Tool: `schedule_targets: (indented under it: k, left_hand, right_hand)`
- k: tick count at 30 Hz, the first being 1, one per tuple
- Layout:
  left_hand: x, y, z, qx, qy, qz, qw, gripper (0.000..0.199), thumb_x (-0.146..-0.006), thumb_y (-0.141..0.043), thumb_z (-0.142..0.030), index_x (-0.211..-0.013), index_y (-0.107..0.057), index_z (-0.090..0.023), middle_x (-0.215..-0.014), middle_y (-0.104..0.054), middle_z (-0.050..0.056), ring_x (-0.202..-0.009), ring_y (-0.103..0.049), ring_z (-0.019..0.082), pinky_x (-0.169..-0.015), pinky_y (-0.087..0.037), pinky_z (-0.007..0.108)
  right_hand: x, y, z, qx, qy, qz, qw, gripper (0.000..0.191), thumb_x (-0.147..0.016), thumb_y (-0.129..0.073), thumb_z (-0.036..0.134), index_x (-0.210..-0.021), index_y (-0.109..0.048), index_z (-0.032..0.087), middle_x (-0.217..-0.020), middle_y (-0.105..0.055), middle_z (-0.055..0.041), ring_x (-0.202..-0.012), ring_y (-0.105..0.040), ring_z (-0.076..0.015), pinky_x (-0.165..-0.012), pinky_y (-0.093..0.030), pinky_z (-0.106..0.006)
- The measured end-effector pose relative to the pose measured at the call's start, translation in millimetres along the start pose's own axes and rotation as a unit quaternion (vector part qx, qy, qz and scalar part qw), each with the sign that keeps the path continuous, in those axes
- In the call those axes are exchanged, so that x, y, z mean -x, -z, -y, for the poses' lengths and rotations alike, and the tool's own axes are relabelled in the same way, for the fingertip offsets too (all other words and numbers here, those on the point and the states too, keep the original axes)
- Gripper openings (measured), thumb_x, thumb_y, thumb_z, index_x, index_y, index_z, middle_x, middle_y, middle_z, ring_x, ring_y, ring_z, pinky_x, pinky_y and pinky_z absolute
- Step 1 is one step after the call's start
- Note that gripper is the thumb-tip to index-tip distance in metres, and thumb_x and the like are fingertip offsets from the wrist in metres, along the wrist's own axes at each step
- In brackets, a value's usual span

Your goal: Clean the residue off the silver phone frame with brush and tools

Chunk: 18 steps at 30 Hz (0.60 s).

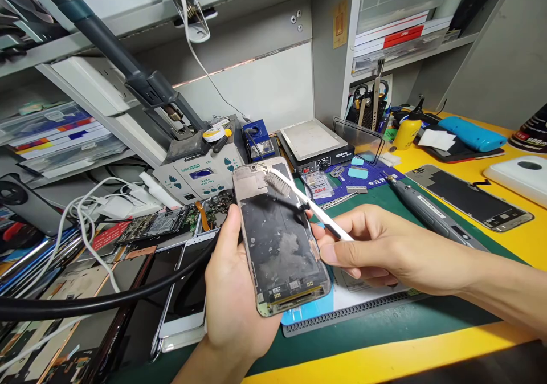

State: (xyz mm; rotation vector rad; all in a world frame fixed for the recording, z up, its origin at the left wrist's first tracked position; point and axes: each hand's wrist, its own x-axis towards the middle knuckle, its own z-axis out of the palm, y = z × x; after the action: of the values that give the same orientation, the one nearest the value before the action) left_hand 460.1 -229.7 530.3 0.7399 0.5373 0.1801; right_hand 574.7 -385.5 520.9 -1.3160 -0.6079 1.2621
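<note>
My left hand (237,301) is closed round the lower left side of a phone screen (273,247), its inner side facing up and tilted toward me. Dust and grey smudges cover the dark backing, and a ribbon cable hangs at its right edge. Between the thumb and fingers of my right hand (376,247) is a white-handled toothbrush (318,208). Its greyish bristles lie at the upper part of the screen, near the metal plate; whether they press on it I cannot tell. Some of my right fingers are hidden behind the handle and the screen's edge.
A second phone screen (474,196) lies at the right beside a grey pen-shaped tool (427,210). Behind stand a heating plate (314,139) and a soldering station (200,173). A black cable (128,304) crosses the phones at left. A yellow bottle (409,130) stands back right.
</note>
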Motion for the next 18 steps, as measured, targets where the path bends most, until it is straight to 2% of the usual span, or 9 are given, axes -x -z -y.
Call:
schedule_targets:
  k: [11, 18]
  left_hand:
    - [1.8, 1.0, -0.5, 0.004, -0.002, 0.020, 1.000, 0.056, -0.099, -0.040, -0.057, -0.097, -0.078, -0.017, -0.078, -0.077, 0.008, -0.093, -0.077, 0.031, -0.089, -0.061, 0.045]
    - [-1.1, 0.0, -0.6, 0.012, 0.008, 0.056, 0.998, 0.062, -0.099, -0.036, -0.061, -0.094, -0.079, -0.016, -0.074, -0.077, 0.008, -0.096, -0.076, 0.033, -0.091, -0.060, 0.047]
  right_hand:
    - [2.5, 0.6, -1.8, 0.000, 0.003, 0.005, 1.000, 0.041, -0.087, -0.075, 0.049, -0.074, -0.051, 0.018, -0.056, -0.034, 0.0096, -0.042, -0.020, -0.0026, -0.041, -0.010, -0.025]
    - [0.5, 0.9, -2.2, -0.004, 0.008, 0.008, 1.000, 0.043, -0.085, -0.077, 0.050, -0.073, -0.050, 0.018, -0.055, -0.034, 0.0093, -0.042, -0.021, -0.0023, -0.040, -0.011, -0.024]
